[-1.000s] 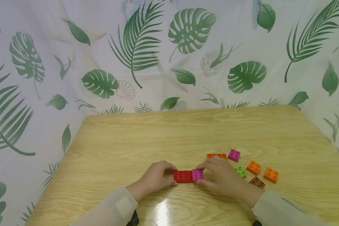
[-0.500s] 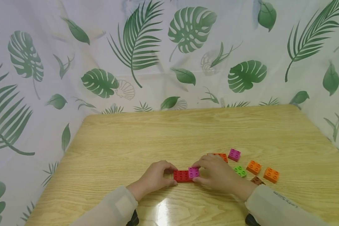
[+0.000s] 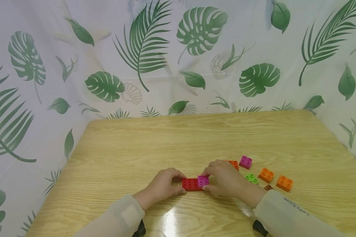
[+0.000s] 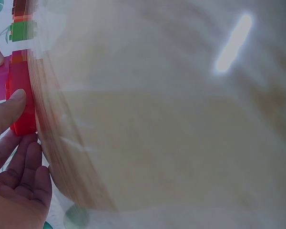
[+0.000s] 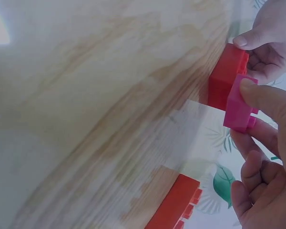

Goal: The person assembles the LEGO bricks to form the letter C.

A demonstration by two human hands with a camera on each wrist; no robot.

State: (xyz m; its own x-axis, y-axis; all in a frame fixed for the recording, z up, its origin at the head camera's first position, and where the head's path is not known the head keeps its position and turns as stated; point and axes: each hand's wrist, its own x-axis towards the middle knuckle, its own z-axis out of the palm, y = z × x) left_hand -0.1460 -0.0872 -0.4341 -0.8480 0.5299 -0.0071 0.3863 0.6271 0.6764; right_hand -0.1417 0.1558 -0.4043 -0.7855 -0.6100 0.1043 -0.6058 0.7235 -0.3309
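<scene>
A long red toy building brick lies on the table, its left end pinched between the thumb and fingers of my left hand. My right hand grips a small pink brick by its front and back sides. That pink brick is over the red one's right end and sticks out a little past it. In the right wrist view, the pink brick sits against the studded side of the red brick; whether it is fully seated I cannot tell.
Right of my right hand lie a second pink brick, a green brick, two orange bricks and a brown brick partly hidden by my arm. A longer orange-red brick is partly covered by my right hand.
My right hand has shifted left with the pink brick, from the red brick's far right end to farther over it. The left hand and red brick have stayed put.
</scene>
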